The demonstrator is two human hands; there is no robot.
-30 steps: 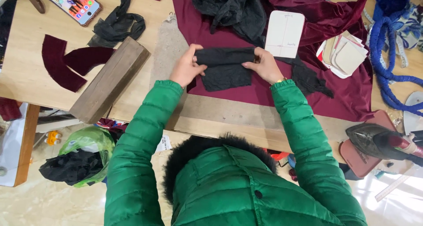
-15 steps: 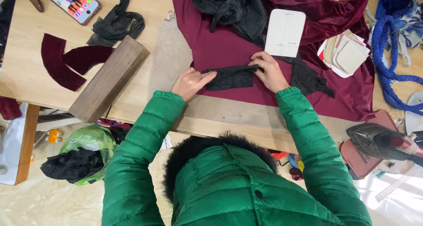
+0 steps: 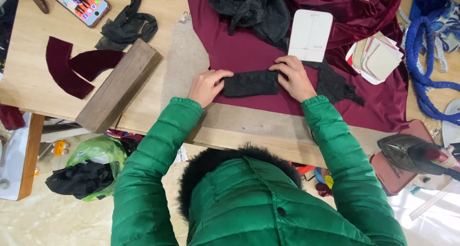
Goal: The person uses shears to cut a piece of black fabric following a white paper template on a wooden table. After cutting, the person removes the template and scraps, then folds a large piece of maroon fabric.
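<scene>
Both hands have flattened the folded black cloth narrower.

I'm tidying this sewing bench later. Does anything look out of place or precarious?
The wooden block lies askew, one end jutting past the table edge. The iron sits off the table's corner. Nothing looks spilled or damaged.

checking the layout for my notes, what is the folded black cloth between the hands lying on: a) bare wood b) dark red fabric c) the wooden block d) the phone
b: the folded black cloth, pressed at its ends by the left hand and the right hand, lies on the dark red fabric, well apart from the wooden block and the phone.
</scene>
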